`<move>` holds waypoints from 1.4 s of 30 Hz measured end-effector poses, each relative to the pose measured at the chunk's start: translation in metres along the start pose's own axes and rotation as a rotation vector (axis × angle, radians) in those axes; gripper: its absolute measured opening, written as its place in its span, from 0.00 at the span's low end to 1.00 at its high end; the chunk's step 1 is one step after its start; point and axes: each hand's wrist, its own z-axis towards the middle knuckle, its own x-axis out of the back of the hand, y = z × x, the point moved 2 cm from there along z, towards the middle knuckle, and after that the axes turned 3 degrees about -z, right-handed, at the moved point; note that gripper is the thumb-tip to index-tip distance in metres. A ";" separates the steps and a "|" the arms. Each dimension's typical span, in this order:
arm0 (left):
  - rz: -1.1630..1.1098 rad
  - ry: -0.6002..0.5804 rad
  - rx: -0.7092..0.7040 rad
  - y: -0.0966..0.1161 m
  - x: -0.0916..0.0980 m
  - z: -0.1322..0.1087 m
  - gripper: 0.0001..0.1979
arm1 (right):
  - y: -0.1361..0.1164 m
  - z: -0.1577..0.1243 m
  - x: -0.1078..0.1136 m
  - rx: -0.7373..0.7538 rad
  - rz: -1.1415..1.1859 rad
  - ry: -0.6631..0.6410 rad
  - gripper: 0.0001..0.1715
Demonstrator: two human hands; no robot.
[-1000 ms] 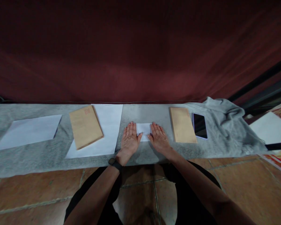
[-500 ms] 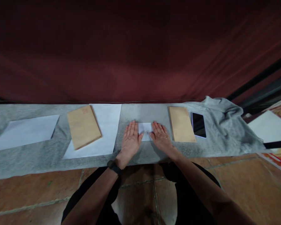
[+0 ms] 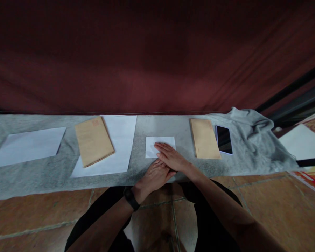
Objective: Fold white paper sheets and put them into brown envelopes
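Observation:
A small white piece of paper (image 3: 151, 148) lies flat on the grey cloth in front of me. My right hand (image 3: 172, 158) is open, its outstretched fingers resting on the lower right part of the paper. Crossing beneath it is my left hand (image 3: 156, 175), laid flat just below the paper with a dark band on the wrist. The right hand hides the left fingertips. Neither hand has anything grasped.
Grey cloth (image 3: 162, 126) covers the narrow surface. Leftward, a brown envelope stack (image 3: 94, 141) overlaps a large white sheet (image 3: 120, 140), with another white sheet (image 3: 34, 145) farther out. Brown envelopes (image 3: 205, 140) and a phone (image 3: 224, 139) lie right.
Both hands have left the paper's two side edges. The left moved down toward me, while the right swung left over the paper and the left fingers. The paper's sides now show.

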 end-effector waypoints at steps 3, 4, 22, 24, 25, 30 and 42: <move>-0.018 -0.009 0.001 -0.001 -0.002 -0.002 0.20 | -0.002 0.003 -0.006 -0.013 -0.006 -0.048 0.31; -0.012 -0.011 -0.006 -0.001 -0.002 -0.003 0.20 | -0.001 0.003 -0.006 -0.022 -0.010 -0.058 0.31; 0.045 0.092 0.079 -0.028 0.023 0.005 0.22 | 0.025 0.008 -0.001 -0.083 -0.091 -0.042 0.33; 0.120 0.110 0.139 -0.035 0.019 0.004 0.26 | 0.026 0.006 -0.002 -0.086 -0.129 -0.034 0.33; 0.154 0.116 0.163 -0.039 0.017 0.004 0.27 | 0.026 0.005 -0.002 -0.087 -0.151 -0.029 0.32; 0.261 0.159 0.265 -0.050 0.012 0.007 0.31 | 0.026 0.000 -0.005 -0.109 -0.244 0.010 0.32; 0.335 0.185 0.382 -0.062 0.016 0.016 0.37 | 0.031 -0.013 -0.006 -0.201 -0.302 0.082 0.35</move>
